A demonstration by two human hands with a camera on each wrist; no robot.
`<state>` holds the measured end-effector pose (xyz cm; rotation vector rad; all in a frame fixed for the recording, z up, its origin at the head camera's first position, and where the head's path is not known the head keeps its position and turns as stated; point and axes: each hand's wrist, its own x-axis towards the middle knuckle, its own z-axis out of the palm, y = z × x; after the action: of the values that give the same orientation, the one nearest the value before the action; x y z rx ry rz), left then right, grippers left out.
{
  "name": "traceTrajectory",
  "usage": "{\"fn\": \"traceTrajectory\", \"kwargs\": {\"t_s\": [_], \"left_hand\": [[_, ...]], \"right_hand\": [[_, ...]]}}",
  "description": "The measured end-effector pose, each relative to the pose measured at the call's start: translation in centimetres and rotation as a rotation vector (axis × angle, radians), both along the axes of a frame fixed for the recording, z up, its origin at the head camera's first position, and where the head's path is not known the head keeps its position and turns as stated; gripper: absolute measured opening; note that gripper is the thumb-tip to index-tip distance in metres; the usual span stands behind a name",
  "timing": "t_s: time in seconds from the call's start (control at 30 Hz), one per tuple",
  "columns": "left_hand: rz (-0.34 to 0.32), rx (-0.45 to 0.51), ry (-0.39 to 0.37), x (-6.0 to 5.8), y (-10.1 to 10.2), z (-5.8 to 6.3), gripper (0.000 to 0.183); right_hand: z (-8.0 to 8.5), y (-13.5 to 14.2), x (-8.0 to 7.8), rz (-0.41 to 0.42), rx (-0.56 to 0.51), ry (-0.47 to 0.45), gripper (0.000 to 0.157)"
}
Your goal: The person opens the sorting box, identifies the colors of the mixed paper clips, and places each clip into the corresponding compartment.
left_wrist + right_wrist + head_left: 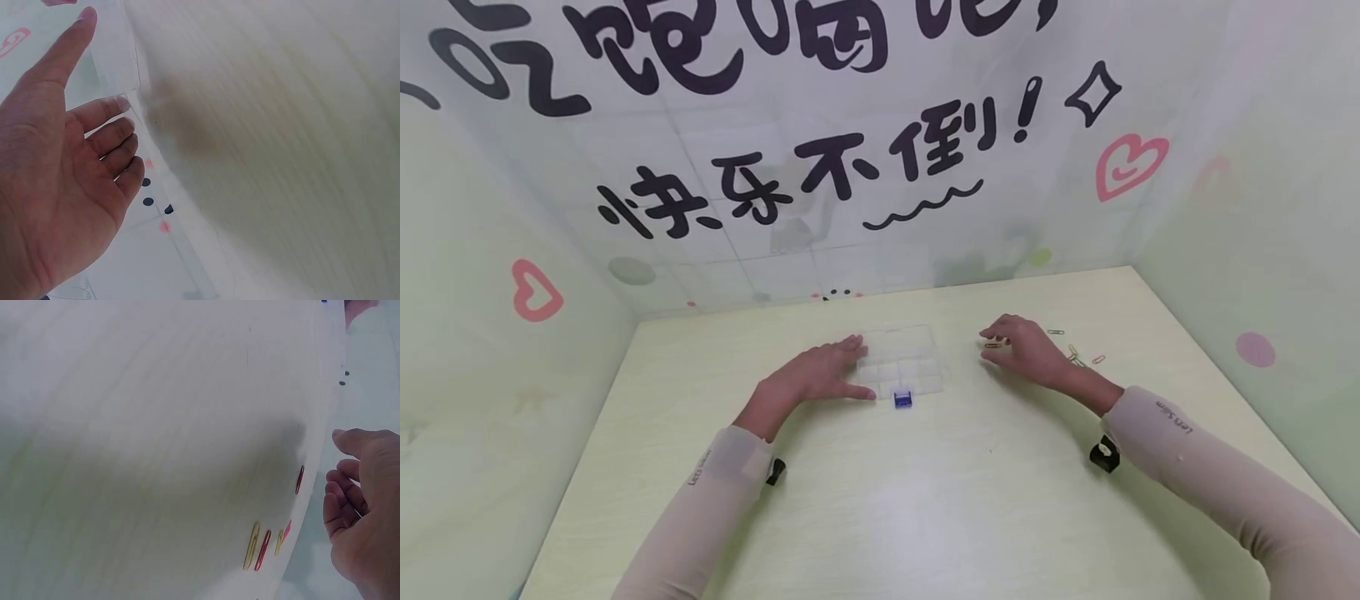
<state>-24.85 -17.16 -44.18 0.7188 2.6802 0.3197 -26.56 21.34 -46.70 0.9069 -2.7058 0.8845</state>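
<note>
A clear plastic compartment box lies with its lid folded back, and a blue latch shows at its front. My left hand is at the box's left side, thumb and fingers spread along that edge; its palm and extended thumb show in the left wrist view. To the right of the box, my right hand hovers low with thumb and fingertips apart. A dark paper clip appears in the gap between them, and I see no contact. In the right wrist view the hand has loosely bent fingers.
Several paper clips lie scattered to the right of my right hand, among them a green clip and a red clip. Behind the pale tabletop hangs a printed sheet, and sheets also stand at both sides.
</note>
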Motion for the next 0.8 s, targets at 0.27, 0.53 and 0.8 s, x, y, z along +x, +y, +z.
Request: {"fn": "traceTrajectory", "kwargs": {"t_s": [0.27, 0.53, 0.8], "left_hand": [[0.006, -0.006, 0.001, 0.2, 0.0, 0.0, 0.098], [0.0, -0.015, 0.009, 0.2, 0.0, 0.0, 0.098], [-0.002, -0.012, 0.005, 0.1, 0.0, 0.2, 0.099]], "right_hand": [[-0.2, 1.0, -1.1, 0.005, 0.054, 0.039, 0.017], [-0.3, 1.4, -1.6, -0.029, 0.06, -0.052, 0.014], [-0.5, 1.4, -2.0, -0.024, 0.109, -0.067, 0.006]]}}
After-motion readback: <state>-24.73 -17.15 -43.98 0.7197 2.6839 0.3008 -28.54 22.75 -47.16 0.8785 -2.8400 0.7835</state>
